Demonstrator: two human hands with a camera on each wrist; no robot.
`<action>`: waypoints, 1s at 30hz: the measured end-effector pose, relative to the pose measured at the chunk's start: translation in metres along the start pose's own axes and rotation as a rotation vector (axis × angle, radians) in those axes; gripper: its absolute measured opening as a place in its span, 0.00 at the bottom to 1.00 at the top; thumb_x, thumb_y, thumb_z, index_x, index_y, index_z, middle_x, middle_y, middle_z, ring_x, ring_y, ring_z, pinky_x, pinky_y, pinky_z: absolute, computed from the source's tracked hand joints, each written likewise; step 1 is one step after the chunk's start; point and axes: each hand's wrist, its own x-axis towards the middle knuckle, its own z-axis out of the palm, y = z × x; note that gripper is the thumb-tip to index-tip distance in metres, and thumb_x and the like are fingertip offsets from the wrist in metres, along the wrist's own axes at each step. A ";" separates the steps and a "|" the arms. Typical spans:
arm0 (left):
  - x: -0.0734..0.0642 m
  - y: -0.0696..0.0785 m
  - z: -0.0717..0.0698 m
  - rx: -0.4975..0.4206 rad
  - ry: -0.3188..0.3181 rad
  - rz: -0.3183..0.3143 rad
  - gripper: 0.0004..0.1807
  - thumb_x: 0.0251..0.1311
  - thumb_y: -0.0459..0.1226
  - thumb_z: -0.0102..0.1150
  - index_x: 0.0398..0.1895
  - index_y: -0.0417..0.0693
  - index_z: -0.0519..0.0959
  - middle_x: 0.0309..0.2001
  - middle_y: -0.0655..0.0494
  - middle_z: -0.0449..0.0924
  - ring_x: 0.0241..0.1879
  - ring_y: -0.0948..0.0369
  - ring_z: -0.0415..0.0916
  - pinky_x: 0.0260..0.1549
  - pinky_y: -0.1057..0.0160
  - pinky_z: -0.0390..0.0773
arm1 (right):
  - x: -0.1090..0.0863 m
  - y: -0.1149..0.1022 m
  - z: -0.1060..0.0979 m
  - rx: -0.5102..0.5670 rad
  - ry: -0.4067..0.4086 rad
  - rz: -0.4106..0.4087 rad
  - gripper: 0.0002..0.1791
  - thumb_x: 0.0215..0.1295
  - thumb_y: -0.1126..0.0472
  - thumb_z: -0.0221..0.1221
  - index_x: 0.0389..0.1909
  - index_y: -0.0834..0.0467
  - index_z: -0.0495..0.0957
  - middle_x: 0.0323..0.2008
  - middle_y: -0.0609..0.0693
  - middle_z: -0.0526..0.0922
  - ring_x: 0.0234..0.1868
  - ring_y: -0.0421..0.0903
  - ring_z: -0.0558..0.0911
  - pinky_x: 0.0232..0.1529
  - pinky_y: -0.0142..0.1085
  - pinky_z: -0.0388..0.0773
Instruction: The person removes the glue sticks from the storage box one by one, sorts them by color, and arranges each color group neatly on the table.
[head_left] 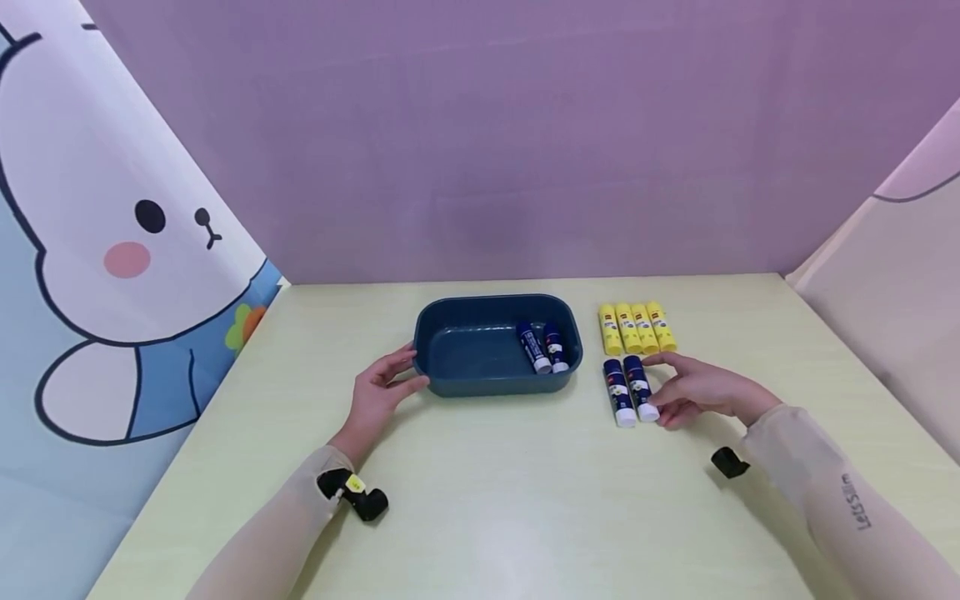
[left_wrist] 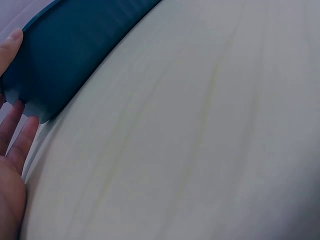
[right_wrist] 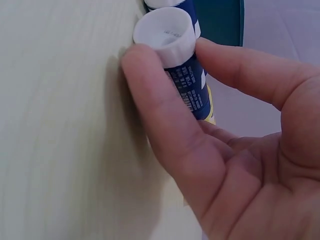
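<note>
My right hand [head_left: 693, 390] pinches a navy glue stick [head_left: 640, 388] near its white end, thumb on one side and fingers on the other. That white end [right_wrist: 167, 37] faces the camera in the right wrist view. Another navy glue stick [head_left: 619, 393] lies right beside it on the table. At the left end of a dark blue plastic bin [head_left: 480, 385], my left hand [head_left: 381, 392] rests its fairly straight fingers and thumb against the corner. Two navy glue sticks [head_left: 533, 347] lie inside the bin, toward its right end.
Several yellow glue sticks [head_left: 637, 329] lie in a row just behind the navy pair. The pale table [head_left: 480, 492] ends at a purple backdrop [head_left: 495, 150]. A cartoon-printed panel [head_left: 112, 333] stands on the left, and a pale panel [head_left: 900, 333] on the right.
</note>
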 end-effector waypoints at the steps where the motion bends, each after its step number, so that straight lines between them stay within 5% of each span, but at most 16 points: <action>1: 0.000 0.000 0.000 0.002 -0.001 0.004 0.26 0.53 0.20 0.68 0.57 0.25 0.75 0.66 0.39 0.71 0.52 0.64 0.80 0.49 0.64 0.82 | 0.000 0.000 0.000 0.001 -0.004 0.003 0.47 0.66 0.67 0.60 0.75 0.65 0.38 0.33 0.59 0.84 0.31 0.49 0.84 0.36 0.42 0.87; 18: 0.001 0.000 0.000 -0.005 0.000 0.007 0.25 0.53 0.19 0.67 0.57 0.26 0.75 0.66 0.40 0.72 0.54 0.58 0.79 0.49 0.63 0.82 | -0.001 0.002 -0.004 -0.013 0.005 -0.019 0.47 0.67 0.67 0.59 0.75 0.67 0.37 0.34 0.59 0.83 0.34 0.51 0.85 0.39 0.44 0.87; 30: -0.001 0.001 0.002 -0.010 0.003 0.020 0.26 0.52 0.19 0.67 0.57 0.24 0.74 0.66 0.40 0.71 0.55 0.54 0.79 0.49 0.63 0.82 | -0.003 -0.026 -0.010 -0.127 0.054 -0.125 0.40 0.68 0.65 0.58 0.73 0.70 0.47 0.40 0.60 0.82 0.39 0.54 0.83 0.44 0.46 0.85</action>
